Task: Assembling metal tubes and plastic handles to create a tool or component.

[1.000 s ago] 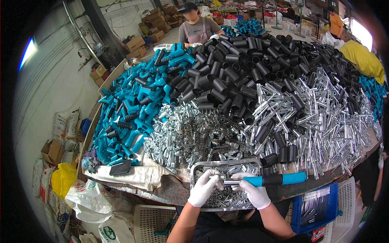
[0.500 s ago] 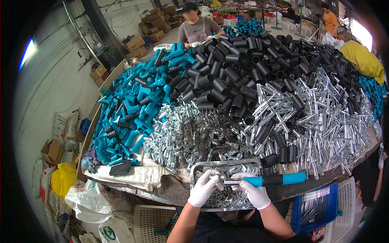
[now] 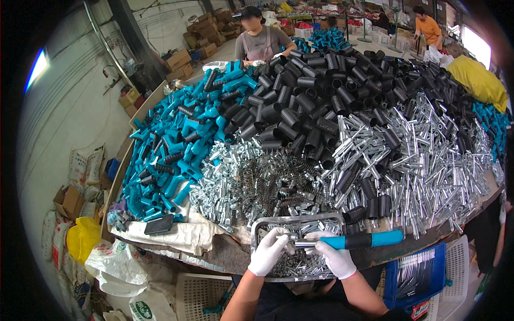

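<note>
Above a grey metal tray (image 3: 254,235) of small metal parts, both my gloved hands meet at a teal-and-black tool handle (image 3: 358,240). It lies almost level, its teal grip end pointing right and a bare metal shaft (image 3: 305,243) pointing left. My right hand (image 3: 337,259) is closed round the teal section beside the shaft. My left hand (image 3: 269,252) is pinched at the shaft's free end; whether it also holds a separate small part is hidden by the fingers. Beyond the tray lie heaped springs (image 3: 278,179) and silvery metal fittings (image 3: 211,195).
Teal tool bodies (image 3: 179,136) pile at left, black sleeves (image 3: 310,80) at centre back, metal rods (image 3: 428,176) at right. A phone-like dark slab (image 3: 159,224) rests on white cloth. A blue bin (image 3: 415,273) stands low right. Another person (image 3: 261,40) works across the table.
My hands and the handle stay almost in place, the handle's right end shifting slightly. Across the table the person's head and arms have moved a little; the person in orange has moved left and bent.
</note>
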The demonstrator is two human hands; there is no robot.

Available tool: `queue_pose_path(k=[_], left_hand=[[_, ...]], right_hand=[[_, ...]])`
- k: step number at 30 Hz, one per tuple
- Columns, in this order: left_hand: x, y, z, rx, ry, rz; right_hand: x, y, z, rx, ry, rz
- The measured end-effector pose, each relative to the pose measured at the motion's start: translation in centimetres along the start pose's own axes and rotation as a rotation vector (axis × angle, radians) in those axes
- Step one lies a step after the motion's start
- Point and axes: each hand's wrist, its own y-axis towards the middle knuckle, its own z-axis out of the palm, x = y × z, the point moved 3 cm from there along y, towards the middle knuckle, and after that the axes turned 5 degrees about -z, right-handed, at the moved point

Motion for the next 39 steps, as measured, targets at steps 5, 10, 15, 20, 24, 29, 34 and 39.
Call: queue_pose_path(k=[5, 10, 15, 20, 24, 29, 34, 39], left_hand=[[-0.3, -0.1, 0.3, -0.006, 0.023, -0.012], [-0.7, 0.3, 0.9, -0.031, 0.079, 0.022], [-0.8, -0.4, 0.3, -0.063, 0.075, 0.019], [-0.3, 0.4, 0.8, 0.023, 0.109, 0.030], [-0.4, -0.1, 0.5, -0.012, 0.074, 0.017], [-0.3, -0.2, 0.1, -0.044, -0.002, 0.019], [-0.6, 0.1, 0.8, 0.009, 0.009, 0.040], [-0.5, -0.3, 0.4, -0.019, 0.065, 0.013]], right_hand=[[0.3, -0.1, -0.1, 0.030, -0.045, 0.005], [-0.4, 0.2, -1.3, 0.032, -0.099, -0.018], [-0.1, 0.3, 0.0, 0.043, -0.078, -0.001], [-0.2, -0.2, -0.9, -0.042, -0.009, -0.015], [-0.4, -0.1, -0.5, -0.031, -0.008, -0.013], [-0.3, 0.2, 0.1, 0.020, -0.030, -0.014], [0.3, 0.1, -0.2, 0.006, -0.028, -0.040], [-0.7, 0.1, -0.8, 0.054, -0.077, -0.021]])
